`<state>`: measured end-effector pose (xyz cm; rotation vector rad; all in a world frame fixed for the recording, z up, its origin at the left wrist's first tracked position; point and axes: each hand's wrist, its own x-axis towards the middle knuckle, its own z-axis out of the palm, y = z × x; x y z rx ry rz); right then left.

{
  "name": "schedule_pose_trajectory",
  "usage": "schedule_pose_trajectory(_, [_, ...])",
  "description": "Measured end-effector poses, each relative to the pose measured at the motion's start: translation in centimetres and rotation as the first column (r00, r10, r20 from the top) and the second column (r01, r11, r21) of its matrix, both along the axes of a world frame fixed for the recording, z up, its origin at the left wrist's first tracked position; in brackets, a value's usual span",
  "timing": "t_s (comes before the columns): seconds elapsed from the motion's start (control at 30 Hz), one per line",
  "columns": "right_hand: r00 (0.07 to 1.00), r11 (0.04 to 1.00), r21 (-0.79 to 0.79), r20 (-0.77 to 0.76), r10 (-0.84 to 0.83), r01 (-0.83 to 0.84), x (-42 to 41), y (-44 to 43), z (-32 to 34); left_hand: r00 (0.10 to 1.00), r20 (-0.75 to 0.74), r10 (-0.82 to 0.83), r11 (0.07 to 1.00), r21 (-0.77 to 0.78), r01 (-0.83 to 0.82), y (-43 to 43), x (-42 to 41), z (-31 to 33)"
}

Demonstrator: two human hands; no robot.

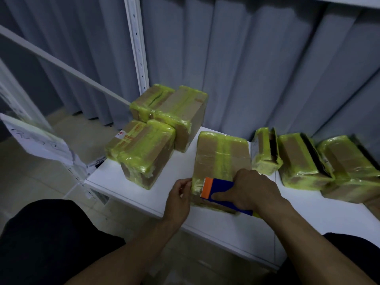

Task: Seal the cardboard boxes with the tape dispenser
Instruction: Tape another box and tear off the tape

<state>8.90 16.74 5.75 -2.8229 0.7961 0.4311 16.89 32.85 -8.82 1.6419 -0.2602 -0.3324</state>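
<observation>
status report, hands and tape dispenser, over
Right hand grips tape dispenser, pressed on near edge of centre box. Left hand holds its near left corner. Other taped boxes on both sides, none blocking.

text: none legible | cardboard box (127, 138) label: red print, blurred | paper sheet (39, 138): scrawl, unreadable

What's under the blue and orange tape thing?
The tape dispenser presses on a cardboard box striped with yellow-green tape, standing on the white shelf. The right hand grips it, hiding the box part beneath.
</observation>
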Motion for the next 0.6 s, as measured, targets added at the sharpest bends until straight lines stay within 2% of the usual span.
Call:
schedule_pose_trajectory(0.1, [1.0,1.0,0.005,0.019,-0.003,0.003,0.0,-0.2,-0.1,0.995,0.065,-0.078,0.995,0.066,0.073,0.7,0.2,-0.4])
schedule_pose_trajectory(0.23, [0.999,1.0,0.024,0.031,-0.008,0.008,-0.5,-0.4,-0.2,0.949,0.277,-0.151,0.986,0.115,0.124,2.2,1.2,0.4])
schedule_pose_trajectory(0.3, [0.999,1.0,0.024,0.045,-0.006,0.005,-0.8,-0.4,-0.3,0.88,0.439,-0.18,0.981,0.141,0.13,2.5,1.6,0.9])
schedule_pose_trajectory(0.4, [0.998,1.0,0.028,0.064,-0.011,0.009,-1.1,-0.4,-0.4,0.698,0.633,-0.334,0.937,0.304,0.172,2.8,3.2,1.2])
schedule_pose_trajectory(0.47, [0.997,1.0,0.028,0.077,-0.009,0.007,-1.3,-0.3,-0.4,0.608,0.66,-0.441,0.891,0.4,0.212,2.8,4.4,0.8])
schedule_pose_trajectory(0.6, [0.997,1.0,0.004,0.08,0.016,-0.016,-1.7,-0.1,-0.4,0.61,0.616,-0.498,0.862,0.429,0.269,2.6,5.4,1.4])
